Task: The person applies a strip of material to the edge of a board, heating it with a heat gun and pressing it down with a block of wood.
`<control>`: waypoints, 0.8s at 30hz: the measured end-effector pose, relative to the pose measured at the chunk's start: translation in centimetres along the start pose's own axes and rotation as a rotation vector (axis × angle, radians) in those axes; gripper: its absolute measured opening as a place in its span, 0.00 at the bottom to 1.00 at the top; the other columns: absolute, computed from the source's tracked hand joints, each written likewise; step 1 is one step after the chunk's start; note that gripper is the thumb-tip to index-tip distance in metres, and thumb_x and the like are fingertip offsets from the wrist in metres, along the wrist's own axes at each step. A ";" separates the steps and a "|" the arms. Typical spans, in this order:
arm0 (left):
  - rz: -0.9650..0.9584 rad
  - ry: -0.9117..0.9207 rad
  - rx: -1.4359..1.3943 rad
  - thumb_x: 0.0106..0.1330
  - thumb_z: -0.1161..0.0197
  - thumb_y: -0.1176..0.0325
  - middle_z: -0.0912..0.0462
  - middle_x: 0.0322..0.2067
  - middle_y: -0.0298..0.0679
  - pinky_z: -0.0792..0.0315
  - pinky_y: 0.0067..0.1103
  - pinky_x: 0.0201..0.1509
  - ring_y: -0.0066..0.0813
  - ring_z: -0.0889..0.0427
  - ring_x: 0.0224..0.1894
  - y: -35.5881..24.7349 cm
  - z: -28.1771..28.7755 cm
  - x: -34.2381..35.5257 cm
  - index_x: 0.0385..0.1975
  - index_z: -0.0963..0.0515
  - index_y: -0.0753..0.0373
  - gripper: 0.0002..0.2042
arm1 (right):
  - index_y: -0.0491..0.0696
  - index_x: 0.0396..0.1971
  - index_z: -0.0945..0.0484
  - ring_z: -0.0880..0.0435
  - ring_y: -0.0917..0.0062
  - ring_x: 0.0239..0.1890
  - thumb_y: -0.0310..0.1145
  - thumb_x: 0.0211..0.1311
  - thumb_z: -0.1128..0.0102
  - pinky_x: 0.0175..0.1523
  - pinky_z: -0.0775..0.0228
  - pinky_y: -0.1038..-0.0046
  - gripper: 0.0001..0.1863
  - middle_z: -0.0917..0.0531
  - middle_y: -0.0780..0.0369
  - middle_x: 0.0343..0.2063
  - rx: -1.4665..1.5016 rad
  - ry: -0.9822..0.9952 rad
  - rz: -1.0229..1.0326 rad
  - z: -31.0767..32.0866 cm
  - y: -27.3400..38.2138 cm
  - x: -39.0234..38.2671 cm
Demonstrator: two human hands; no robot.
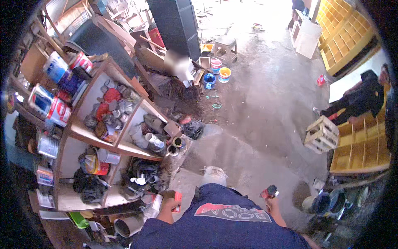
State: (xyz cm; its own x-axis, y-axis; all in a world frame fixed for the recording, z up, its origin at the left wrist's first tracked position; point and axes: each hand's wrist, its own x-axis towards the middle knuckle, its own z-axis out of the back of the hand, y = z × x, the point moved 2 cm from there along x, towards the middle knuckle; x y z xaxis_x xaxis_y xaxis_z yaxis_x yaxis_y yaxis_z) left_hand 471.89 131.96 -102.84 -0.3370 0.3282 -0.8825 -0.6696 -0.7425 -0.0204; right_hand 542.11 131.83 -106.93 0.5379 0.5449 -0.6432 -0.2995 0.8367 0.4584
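My left grip [168, 206] was closed around a red block-like object [178, 201], which stuck up past my fingers, to the left of my navy shirt [232, 224] and near the lower end of a wooden shelf [139, 152]. My right grip [272, 203] was wrapped around a red-and-dark tool [270, 191], held out on my other side above the grey floor [248, 124]; it showed too small for me to tell its exact kind. The shelf bore cans, bundles and dark bags in its compartments. Farther ahead, a blue bucket [209, 81] and a yellow bucket [224, 74] stood side by side, near a stool [226, 49]. Over to my right, well apart from my hands, a person [360, 98] in dark clothes was close to a slatted wooden crate [322, 135].
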 end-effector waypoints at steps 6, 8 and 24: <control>0.010 0.112 -0.155 0.59 0.25 0.53 0.08 0.41 0.44 0.19 0.37 0.47 0.39 0.09 0.44 -12.7 0.8 8.2 0.45 0.10 0.58 0.19 | 0.42 0.42 0.14 0.13 0.70 0.34 0.31 0.54 0.30 0.38 0.21 0.63 0.15 0.13 0.60 0.31 0.040 -0.091 0.059 3.5 10.6 15.8; -0.018 0.111 -0.134 0.58 0.26 0.55 0.08 0.42 0.43 0.18 0.36 0.47 0.37 0.10 0.45 -21.1 3.8 12.3 0.45 0.11 0.57 0.18 | 0.43 0.39 0.14 0.14 0.71 0.29 0.29 0.55 0.31 0.32 0.24 0.63 0.12 0.14 0.62 0.28 0.184 -0.083 0.133 3.2 17.6 19.5; -1.107 -0.329 -0.091 0.49 0.17 0.48 0.08 0.46 0.49 0.18 0.38 0.56 0.49 0.09 0.51 -118.9 45.5 15.8 0.55 0.15 0.57 0.33 | 0.44 0.36 0.15 0.15 0.73 0.26 0.29 0.54 0.31 0.29 0.26 0.64 0.10 0.15 0.63 0.26 0.287 0.009 -0.045 8.9 53.6 54.0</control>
State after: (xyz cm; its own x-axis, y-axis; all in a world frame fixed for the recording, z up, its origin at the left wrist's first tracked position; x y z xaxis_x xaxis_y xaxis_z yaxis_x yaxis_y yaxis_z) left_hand 516.04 252.03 -93.01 0.2386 0.9512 -0.1958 -0.6603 0.0111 -0.7509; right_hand 562.13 205.60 -111.59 0.5386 0.5088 -0.6716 -0.0397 0.8115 0.5830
